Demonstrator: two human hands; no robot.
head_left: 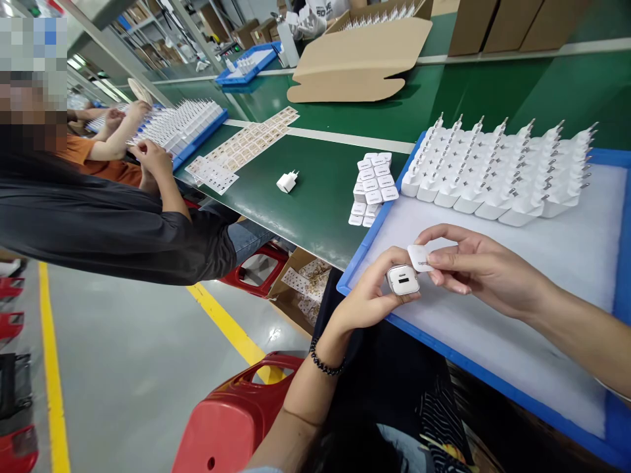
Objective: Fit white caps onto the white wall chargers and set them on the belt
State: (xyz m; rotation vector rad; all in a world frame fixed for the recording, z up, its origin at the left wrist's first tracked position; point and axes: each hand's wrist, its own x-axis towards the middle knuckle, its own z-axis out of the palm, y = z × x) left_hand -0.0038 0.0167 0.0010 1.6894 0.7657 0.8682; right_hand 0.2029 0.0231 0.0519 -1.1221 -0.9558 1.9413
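one green table point(320, 213) | gray floor point(123, 348) | left grip point(365, 301) holding charger point(397, 282) | right grip point(486, 268): white square point(418, 257)

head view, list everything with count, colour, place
Tabletop: one, green, centre
Rectangular plastic trays: several, blue-rimmed, tabletop
Pronged plastic plugs: dozens, white, in trays
Loose plug: one, white, tabletop
Stacked square tiles: over ten, white, by nearest tray
Flat sheets: several, beige and white, tabletop
Cardboard boxes: several, brown, tabletop, below
Plastic stools: several, red, left floor
Floor stripes: two, yellow, left
Co-workers: at least two, dark, orange tops, left
Plastic charger: one, white, held, centre
Held tile: one, white, centre
Beaded bracelet: one, black, left wrist
Left hand: one, bare, centre
Right hand: one, bare, right
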